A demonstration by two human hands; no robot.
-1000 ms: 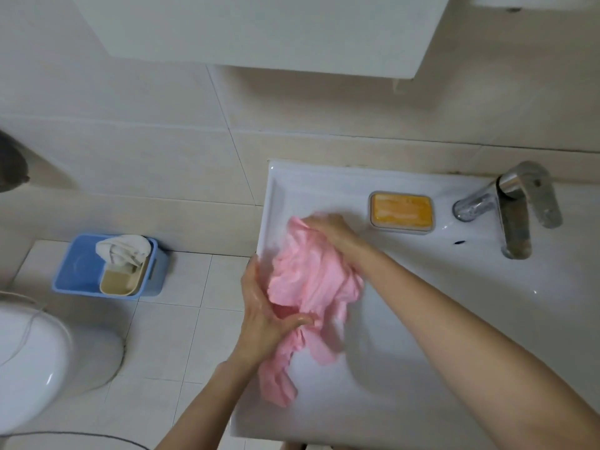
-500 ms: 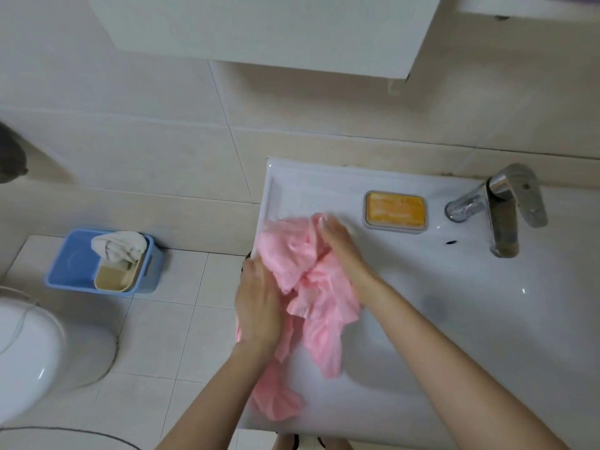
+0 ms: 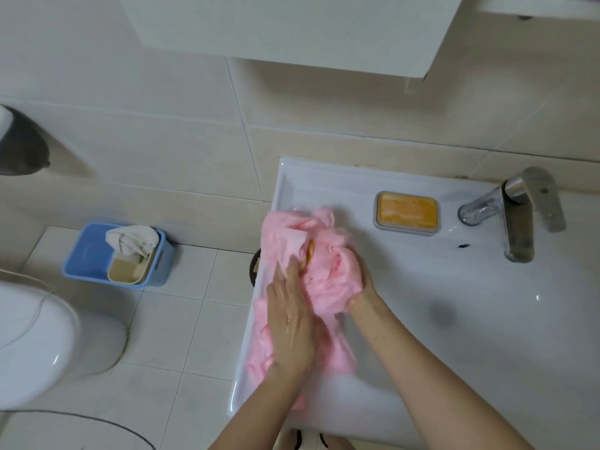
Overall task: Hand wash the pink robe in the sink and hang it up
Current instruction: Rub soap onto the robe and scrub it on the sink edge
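1. The pink robe (image 3: 328, 264) lies bunched and wet on the left side of the white sink (image 3: 487, 287). It runs from near the far left corner down along the left rim towards the near edge.
2. The left hand (image 3: 290, 316) lies palm down on the robe with its fingers straight and close together. It presses on the cloth and closes round nothing.
3. The right hand (image 3: 363, 282) is just right of the left one, at the thick middle bunch of the robe. Its fingers are sunk into the folds and curl round a handful of cloth; the fingertips are hidden.
4. A small orange bit (image 3: 310, 253) shows between the folds just beyond the left fingertips. What it is cannot be told.
5. A grey soap dish (image 3: 406, 213) with an orange bar sits on the far ledge of the sink, right of the robe and apart from it.
6. A metal tap (image 3: 516, 219) stands at the far right, its spout pointing over the basin.
7. On the tiled floor to the left stands a blue basket (image 3: 94, 254). It holds a white cloth (image 3: 133, 238) and a beige tub (image 3: 125, 271).
8. A white toilet (image 3: 42, 336) fills the near left, and a pale cabinet (image 3: 292, 24) hangs on the wall above the sink.
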